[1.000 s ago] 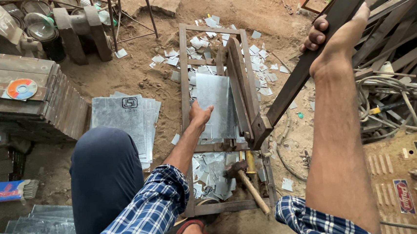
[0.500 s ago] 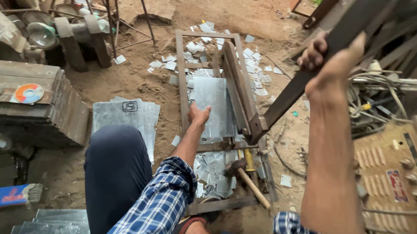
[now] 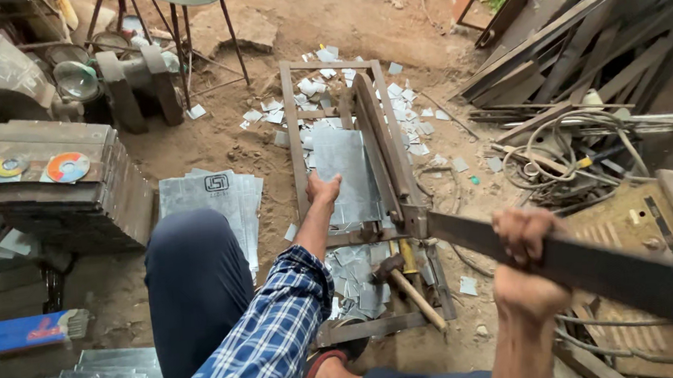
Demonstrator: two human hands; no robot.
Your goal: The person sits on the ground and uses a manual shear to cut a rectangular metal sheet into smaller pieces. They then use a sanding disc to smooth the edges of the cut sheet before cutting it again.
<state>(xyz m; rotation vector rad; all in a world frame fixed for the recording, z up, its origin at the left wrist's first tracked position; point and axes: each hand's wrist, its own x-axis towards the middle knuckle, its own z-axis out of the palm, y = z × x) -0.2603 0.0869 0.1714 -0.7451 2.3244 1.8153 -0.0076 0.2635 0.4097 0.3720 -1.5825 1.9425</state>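
Right hand clenched on lever bar, its end cut off; left hand flat on metal sheet

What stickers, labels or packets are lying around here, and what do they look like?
Two round labels: on the dark metal stack, left; ringed orange, blue, yellow.
Stamp mark: square, dark, on the grey sheet pile beside the knee.
Flat packet: lower left, blue with red.

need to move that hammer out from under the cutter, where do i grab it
Take the hammer by its wooden handle, coming from the lower right, near the right hand. The handle's free end juts out over bare dirt, while the dark head lies among the metal offcuts beside the frame.
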